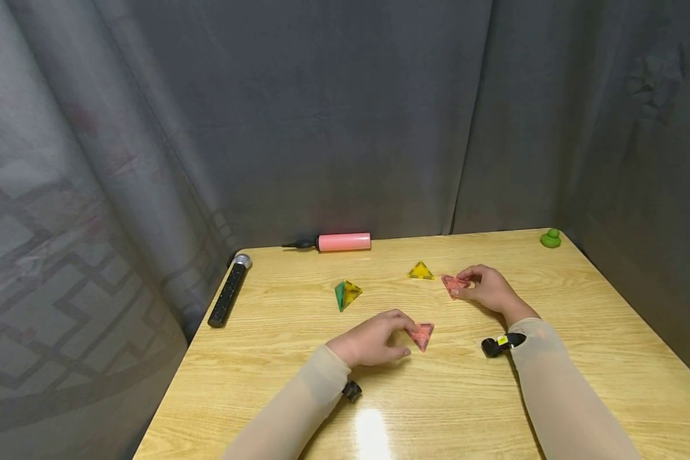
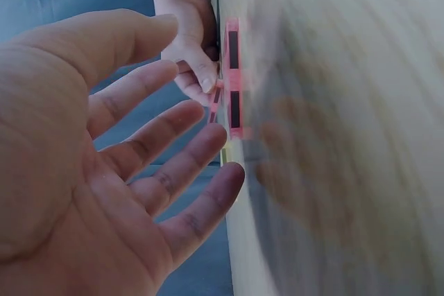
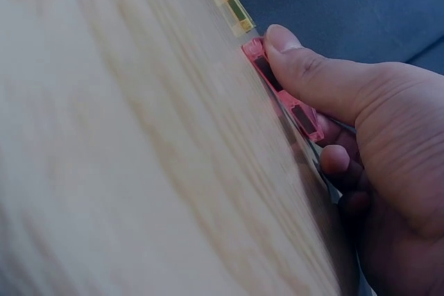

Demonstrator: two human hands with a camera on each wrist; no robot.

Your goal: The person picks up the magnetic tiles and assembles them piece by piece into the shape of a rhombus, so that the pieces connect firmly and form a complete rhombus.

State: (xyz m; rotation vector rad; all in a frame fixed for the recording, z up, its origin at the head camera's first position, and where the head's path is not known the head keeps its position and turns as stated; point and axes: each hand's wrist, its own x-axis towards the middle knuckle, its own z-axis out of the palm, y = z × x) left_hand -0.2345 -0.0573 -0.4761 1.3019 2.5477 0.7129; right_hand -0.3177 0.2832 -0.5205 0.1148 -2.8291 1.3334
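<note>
My right hand [image 1: 487, 292] pinches a pink, see-through triangular magnetic tile [image 1: 453, 284] between thumb and fingers. In the right wrist view that tile [image 3: 283, 88] is tilted close over the wood. Lower on the table, my left hand [image 1: 376, 338] has its fingers spread and loosely bent, palm facing a second pink triangular tile [image 1: 422, 335]. That tile [image 2: 234, 77] shows edge-on beyond the fingertips in the left wrist view. A yellow triangular tile [image 1: 420, 271] lies left of my right hand. Further left, a green and yellow tile piece [image 1: 347, 294] stands up from the table.
A black microphone [image 1: 230, 291] with a silver head lies along the left edge. At the back edge lies a pink hand pump [image 1: 343, 242] with a black nozzle. A small green object [image 1: 551, 238] sits in the far right corner. Grey curtains [image 1: 333, 128] surround the table.
</note>
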